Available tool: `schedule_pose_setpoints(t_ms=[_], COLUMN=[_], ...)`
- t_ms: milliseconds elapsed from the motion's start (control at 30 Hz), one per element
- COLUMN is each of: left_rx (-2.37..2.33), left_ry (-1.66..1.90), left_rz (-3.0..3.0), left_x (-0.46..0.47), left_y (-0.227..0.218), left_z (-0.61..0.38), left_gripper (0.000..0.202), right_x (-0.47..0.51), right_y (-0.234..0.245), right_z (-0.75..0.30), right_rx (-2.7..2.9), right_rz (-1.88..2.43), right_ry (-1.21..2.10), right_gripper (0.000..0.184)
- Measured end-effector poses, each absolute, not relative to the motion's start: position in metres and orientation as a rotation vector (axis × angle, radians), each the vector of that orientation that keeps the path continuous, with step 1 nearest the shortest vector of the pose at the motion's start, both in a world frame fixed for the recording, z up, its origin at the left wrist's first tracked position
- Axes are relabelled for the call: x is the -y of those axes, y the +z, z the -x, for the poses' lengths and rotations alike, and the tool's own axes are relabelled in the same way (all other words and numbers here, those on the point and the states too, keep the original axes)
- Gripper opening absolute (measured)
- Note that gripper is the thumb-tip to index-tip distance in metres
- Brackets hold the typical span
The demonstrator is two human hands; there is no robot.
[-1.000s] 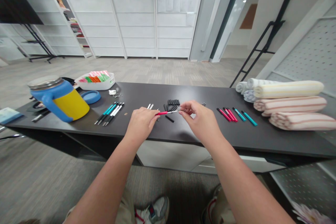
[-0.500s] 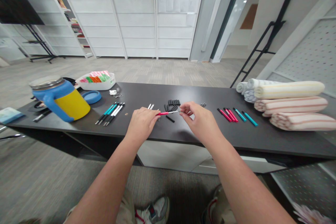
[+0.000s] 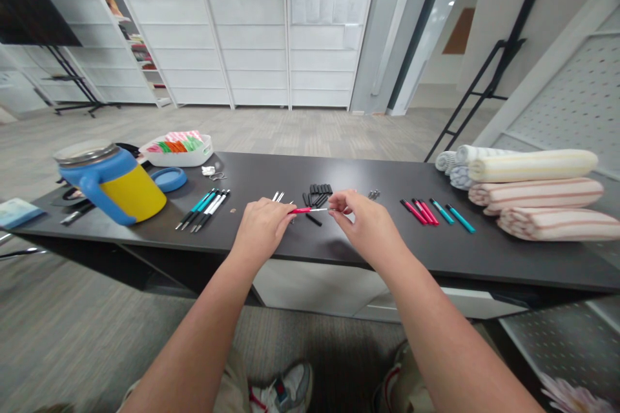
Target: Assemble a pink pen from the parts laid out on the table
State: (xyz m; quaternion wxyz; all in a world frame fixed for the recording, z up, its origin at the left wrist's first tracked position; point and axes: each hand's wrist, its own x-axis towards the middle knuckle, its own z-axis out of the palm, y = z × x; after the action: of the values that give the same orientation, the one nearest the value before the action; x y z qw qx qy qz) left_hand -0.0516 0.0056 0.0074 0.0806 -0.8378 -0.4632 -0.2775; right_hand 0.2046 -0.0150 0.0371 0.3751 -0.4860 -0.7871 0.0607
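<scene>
My left hand (image 3: 264, 226) is closed around a red pen barrel (image 3: 301, 210), which points to the right. A thin white refill (image 3: 318, 209) sticks out of the barrel's end. At the refill's tip, my right hand (image 3: 361, 219) pinches a small metal piece (image 3: 331, 209), too tiny to make out well. Just behind the hands lie black pen grips (image 3: 320, 189) and several thin black parts (image 3: 320, 200). White refills (image 3: 278, 196) lie beyond my left hand. A little heap of small metal parts (image 3: 374, 194) sits past my right hand.
Assembled blue and white pens (image 3: 203, 210) lie left on the dark table (image 3: 349, 168). Red barrels (image 3: 426, 211) and teal barrels (image 3: 460, 218) lie right, near rolled towels (image 3: 537, 193). A blue-yellow mug (image 3: 116, 184), blue lid (image 3: 168, 179) and white basket (image 3: 179, 158) stand at the left.
My right hand has shifted slightly left, bringing its fingertips and the small metal piece right up to the refill's tip. My left hand holds the red barrel almost still.
</scene>
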Motion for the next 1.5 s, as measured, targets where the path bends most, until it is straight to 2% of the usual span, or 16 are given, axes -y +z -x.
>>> schedule_pose_setpoints(t_ms=[267, 433, 733, 967, 1133, 1333, 1500], left_rx=[1.298, 1.372, 1.551, 1.557, 1.536, 1.495, 1.454], left_ry=[-0.835, -0.867, -0.981, -0.966, -0.931, -0.879, -0.835], left_rz=[2.567, 2.557, 2.471, 2.453, 2.456, 2.461, 2.463], left_x=[-0.006, -0.007, -0.011, -0.011, -0.012, -0.012, -0.013], left_y=[0.004, 0.005, 0.005, 0.004, 0.005, 0.003, 0.002], left_z=[0.053, 0.053, 0.052, 0.054, 0.054, 0.054, 0.054], left_gripper=[0.023, 0.024, 0.023, 0.024, 0.023, 0.021, 0.020], right_x=[0.015, 0.016, 0.016, 0.010, 0.014, 0.023, 0.030], right_y=[0.032, 0.034, 0.015, 0.006, 0.009, 0.009, 0.005], right_z=[-0.196, -0.199, -0.177, -0.165, -0.184, -0.216, -0.225], right_rx=[2.092, 2.039, 2.059, 2.099, 1.932, 1.776, 1.735], right_rz=[1.201, 1.231, 1.523, 1.641, 1.563, 1.381, 1.352], right_ry=[0.197, 0.114, 0.094, 0.098, 0.201, 0.183, 0.209], right_gripper=[0.019, 0.019, 0.020, 0.013, 0.012, 0.023, 0.024])
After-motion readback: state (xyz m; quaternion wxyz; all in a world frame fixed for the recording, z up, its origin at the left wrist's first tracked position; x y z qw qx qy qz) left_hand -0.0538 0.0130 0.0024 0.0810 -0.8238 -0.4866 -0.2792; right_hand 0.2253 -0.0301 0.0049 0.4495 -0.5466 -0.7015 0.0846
